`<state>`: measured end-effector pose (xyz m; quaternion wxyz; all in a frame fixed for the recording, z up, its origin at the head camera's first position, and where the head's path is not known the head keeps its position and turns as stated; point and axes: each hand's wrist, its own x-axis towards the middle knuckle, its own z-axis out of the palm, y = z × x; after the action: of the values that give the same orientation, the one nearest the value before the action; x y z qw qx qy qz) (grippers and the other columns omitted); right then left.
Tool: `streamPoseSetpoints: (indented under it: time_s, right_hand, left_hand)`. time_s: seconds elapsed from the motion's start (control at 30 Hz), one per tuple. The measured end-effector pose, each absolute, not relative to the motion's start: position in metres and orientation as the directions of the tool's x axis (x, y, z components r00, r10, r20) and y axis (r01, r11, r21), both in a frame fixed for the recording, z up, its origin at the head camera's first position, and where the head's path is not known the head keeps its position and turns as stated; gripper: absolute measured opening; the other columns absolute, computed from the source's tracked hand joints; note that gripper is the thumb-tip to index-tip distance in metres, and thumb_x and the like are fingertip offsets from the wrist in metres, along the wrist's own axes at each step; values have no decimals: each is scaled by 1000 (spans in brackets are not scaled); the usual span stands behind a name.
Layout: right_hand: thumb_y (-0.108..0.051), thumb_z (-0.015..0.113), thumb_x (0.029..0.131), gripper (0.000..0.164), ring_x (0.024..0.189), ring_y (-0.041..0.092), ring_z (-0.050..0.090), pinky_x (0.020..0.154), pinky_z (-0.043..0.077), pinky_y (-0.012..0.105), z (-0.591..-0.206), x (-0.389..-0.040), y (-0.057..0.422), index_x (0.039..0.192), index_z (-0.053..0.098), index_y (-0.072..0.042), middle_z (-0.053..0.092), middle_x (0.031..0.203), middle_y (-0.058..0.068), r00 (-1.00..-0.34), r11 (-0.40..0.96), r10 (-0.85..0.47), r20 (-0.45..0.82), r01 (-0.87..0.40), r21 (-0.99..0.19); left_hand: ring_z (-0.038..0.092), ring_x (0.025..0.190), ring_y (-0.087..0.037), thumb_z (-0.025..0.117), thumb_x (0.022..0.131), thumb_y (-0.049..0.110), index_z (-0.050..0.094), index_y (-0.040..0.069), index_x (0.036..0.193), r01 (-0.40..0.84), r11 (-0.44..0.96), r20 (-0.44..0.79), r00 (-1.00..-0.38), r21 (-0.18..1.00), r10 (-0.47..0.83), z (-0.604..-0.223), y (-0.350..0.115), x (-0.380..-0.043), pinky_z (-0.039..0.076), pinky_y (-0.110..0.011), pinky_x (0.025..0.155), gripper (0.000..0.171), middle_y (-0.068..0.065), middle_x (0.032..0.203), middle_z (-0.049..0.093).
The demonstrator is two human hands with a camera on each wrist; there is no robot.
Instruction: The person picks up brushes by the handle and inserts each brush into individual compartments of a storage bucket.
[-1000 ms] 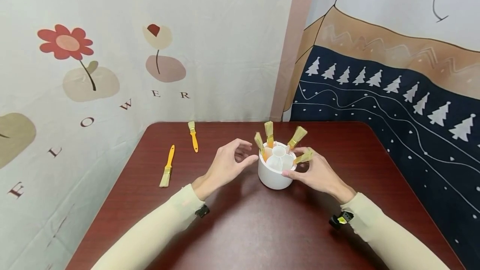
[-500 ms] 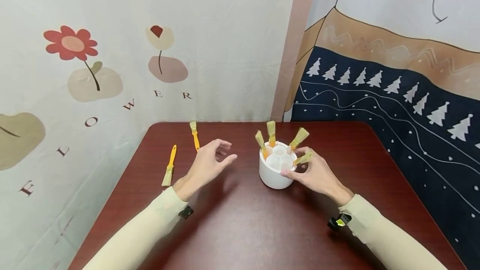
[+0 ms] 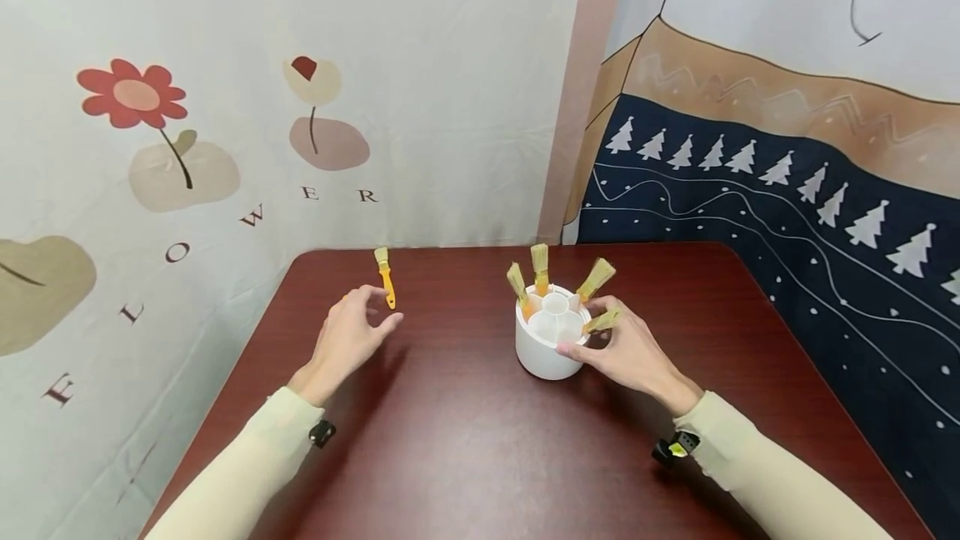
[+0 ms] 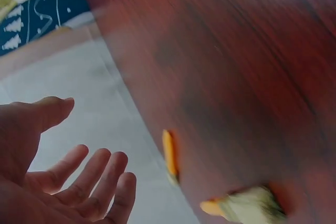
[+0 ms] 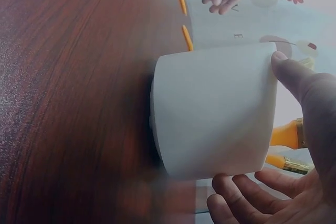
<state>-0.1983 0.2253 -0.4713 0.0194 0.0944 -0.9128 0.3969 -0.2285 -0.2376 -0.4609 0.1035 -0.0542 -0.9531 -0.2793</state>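
Note:
A white round brush holder (image 3: 545, 358) with inner compartments stands on the table. My right hand (image 3: 628, 348) grips its right side, the thumb at the rim and the fingers round the far side. Several yellow-handled paintbrushes (image 3: 597, 277) stand in it, bristles up. On the left, my left hand (image 3: 347, 338) hovers over the table with fingers loosely spread, holding nothing. One paintbrush (image 3: 386, 277) lies just beyond its fingertips. A second paintbrush (image 4: 252, 205) shows in the left wrist view; in the head view the left hand and arm hide it.
The dark red wooden table (image 3: 465, 457) ends against a pale cloth (image 3: 450, 90) with flower prints at the back and left. A navy cloth (image 3: 750, 232) with white trees hangs along the right side.
My left hand has moved away from the holder, leftward to the loose brushes, and now covers the nearer one in the head view. The right hand keeps its grip on the holder.

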Motion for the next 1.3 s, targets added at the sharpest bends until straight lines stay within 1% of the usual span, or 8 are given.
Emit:
streamPoseSetpoints:
  time_s: [0.23,0.37,0.43,0.57,0.73,0.83,1.03,1.3]
  right_hand:
    - [-64,97,90,88,119,31,77,97,69,47,-470,-200,224,150,61,-10,71,140,15,-981,687,-164,103,-188,-702]
    - [-64,97,90,89,119,30,74,96,66,43,-470,-201,224,150,61,-10,70,142,14,-978,690,-171,116,-203,-694]
    - [-65,97,90,90,121,30,73,98,66,46,-470,-202,225,152,60,-10,69,145,13,-977,694,-173,120,-208,-690]
    - [-66,96,91,94,132,33,72,109,66,59,-470,-201,227,157,58,-12,67,152,14,-976,695,-182,117,-212,-687]
    - [-68,95,91,95,136,34,72,114,63,66,-471,-202,231,159,56,-14,65,157,15,-976,688,-195,95,-205,-697]
    - [-68,94,91,97,137,35,72,115,61,68,-471,-203,234,162,54,-15,62,160,16,-976,691,-204,72,-196,-696]
    - [-66,94,92,102,148,40,65,122,54,76,-473,-203,235,168,50,-15,58,168,17,-971,698,-233,60,-210,-685]
    - [-62,95,93,104,156,44,59,127,49,79,-478,-210,240,171,50,-12,56,172,19,-961,670,-269,67,-237,-703]
  left_hand:
    - [74,127,-44,86,106,29,67,4,153,82,865,190,-982,495,-16,-469,-267,-230,63,-66,98,56,-25,148,71]
    - [68,131,-48,87,105,30,66,4,154,56,880,167,-986,471,-26,-473,-279,-234,61,-68,101,60,-28,151,68]
    - [65,133,-50,88,105,31,65,3,155,49,887,152,-988,459,-24,-475,-286,-237,60,-70,103,62,-29,153,67]
    - [63,132,-51,91,103,34,64,1,156,32,898,121,-992,439,-24,-480,-299,-240,59,-71,104,68,-32,153,64]
    - [69,124,-49,93,101,36,65,-2,154,13,903,65,-998,430,-17,-485,-313,-243,61,-68,101,71,-32,144,67]
    - [73,125,-51,94,100,30,68,-3,152,16,898,39,-999,439,-1,-487,-316,-245,62,-68,102,67,-32,141,68]
    - [76,125,-50,91,101,13,71,-2,151,1,880,8,-1000,475,-3,-490,-317,-246,67,-63,99,56,-32,150,70]
    - [81,116,-45,88,99,-2,74,0,148,81,847,61,-996,525,57,-495,-325,-251,70,-59,97,51,-30,143,78]
